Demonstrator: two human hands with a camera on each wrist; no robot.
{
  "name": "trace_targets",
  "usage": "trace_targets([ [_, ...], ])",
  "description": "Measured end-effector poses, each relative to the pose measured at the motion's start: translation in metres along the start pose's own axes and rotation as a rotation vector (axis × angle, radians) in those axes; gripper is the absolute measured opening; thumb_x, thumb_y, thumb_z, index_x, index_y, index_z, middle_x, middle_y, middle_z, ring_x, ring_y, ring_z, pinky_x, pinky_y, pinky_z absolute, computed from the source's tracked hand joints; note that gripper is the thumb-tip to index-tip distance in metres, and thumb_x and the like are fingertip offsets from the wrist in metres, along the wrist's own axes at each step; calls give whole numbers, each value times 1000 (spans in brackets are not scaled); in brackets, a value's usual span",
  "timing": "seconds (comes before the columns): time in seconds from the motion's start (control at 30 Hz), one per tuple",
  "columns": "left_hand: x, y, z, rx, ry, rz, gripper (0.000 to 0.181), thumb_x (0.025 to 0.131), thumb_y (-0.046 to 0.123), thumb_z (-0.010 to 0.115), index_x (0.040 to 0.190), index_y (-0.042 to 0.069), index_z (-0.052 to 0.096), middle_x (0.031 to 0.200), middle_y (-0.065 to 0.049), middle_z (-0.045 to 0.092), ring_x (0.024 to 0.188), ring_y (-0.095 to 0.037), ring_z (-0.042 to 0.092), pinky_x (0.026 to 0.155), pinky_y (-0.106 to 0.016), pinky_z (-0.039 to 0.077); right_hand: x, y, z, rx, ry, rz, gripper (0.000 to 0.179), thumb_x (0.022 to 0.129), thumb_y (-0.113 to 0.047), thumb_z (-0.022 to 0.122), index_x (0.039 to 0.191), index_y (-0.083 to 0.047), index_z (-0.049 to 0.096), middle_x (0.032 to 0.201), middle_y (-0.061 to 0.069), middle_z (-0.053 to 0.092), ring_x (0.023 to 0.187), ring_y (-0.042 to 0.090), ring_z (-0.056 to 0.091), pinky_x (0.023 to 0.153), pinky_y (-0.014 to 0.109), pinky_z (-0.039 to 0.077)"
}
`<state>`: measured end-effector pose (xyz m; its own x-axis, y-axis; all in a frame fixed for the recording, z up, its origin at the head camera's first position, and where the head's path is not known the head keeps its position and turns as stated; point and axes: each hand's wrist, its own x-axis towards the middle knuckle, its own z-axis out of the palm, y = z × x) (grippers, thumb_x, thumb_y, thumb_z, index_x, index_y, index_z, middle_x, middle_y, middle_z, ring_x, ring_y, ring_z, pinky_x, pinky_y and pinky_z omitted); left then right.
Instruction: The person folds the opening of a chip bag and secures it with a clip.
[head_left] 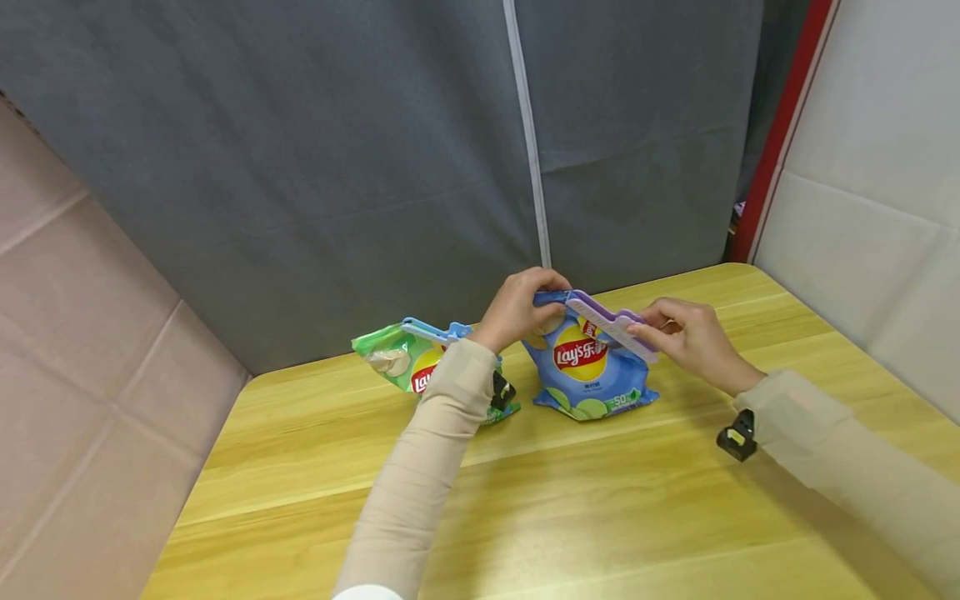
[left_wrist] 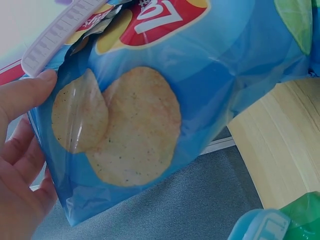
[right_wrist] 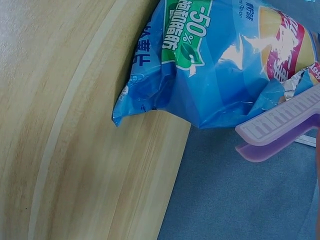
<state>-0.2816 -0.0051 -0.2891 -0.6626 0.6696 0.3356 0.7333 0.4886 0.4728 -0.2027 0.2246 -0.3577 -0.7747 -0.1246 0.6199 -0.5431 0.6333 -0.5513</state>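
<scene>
In the head view, a blue bag of chips (head_left: 592,387) stands on the table. My left hand (head_left: 517,310) grips its upper left corner, the thumb on the front face and the other fingers behind. A purple bag clip (head_left: 609,323) slants across the bag's top edge, where a flap is folded over. My right hand (head_left: 692,337) pinches the clip near its right end. In the right wrist view, the clip's two arms (right_wrist: 277,122) stand apart at the end beyond the bag. The left wrist view shows the clip's other end (left_wrist: 45,55) close to my left thumb.
Left of the blue bag stands a green chip bag (head_left: 390,358) with a light blue clip (head_left: 435,331) on its top, partly hidden by my left forearm. Behind the wooden table (head_left: 315,467) hangs a grey curtain (head_left: 337,208). Pale panels (head_left: 862,208) flank the table.
</scene>
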Motion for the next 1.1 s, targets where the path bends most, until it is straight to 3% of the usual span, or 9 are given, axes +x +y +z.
trace_targets([
  [0.13, 0, 0, 1, -19, 2, 0, 21, 78, 9, 66, 99, 6, 62, 97, -3, 59, 89, -15, 54, 82, -28, 44, 0, -1, 0, 10, -10, 13, 12, 75, -8, 69, 85, -5, 63, 82, 6, 64, 66, 11, 56, 59, 12, 46],
  [0.6, -1, 2, 1, -22, 21, -32, 20, 79, 8, 66, 98, 6, 60, 97, -3, 57, 89, -12, 53, 80, -17, 42, 2, -3, 1, 18, -15, 21, 12, 76, -9, 69, 86, -6, 63, 80, 4, 63, 67, 10, 54, 59, 12, 46],
  [1.1, 1, 1, 3, -21, 30, -17, 20, 78, 8, 66, 96, 6, 60, 96, -3, 57, 88, -13, 53, 80, -16, 42, 2, 0, 1, 30, -14, 36, 16, 76, -11, 69, 89, -5, 62, 78, 3, 61, 67, 8, 53, 60, 11, 45],
])
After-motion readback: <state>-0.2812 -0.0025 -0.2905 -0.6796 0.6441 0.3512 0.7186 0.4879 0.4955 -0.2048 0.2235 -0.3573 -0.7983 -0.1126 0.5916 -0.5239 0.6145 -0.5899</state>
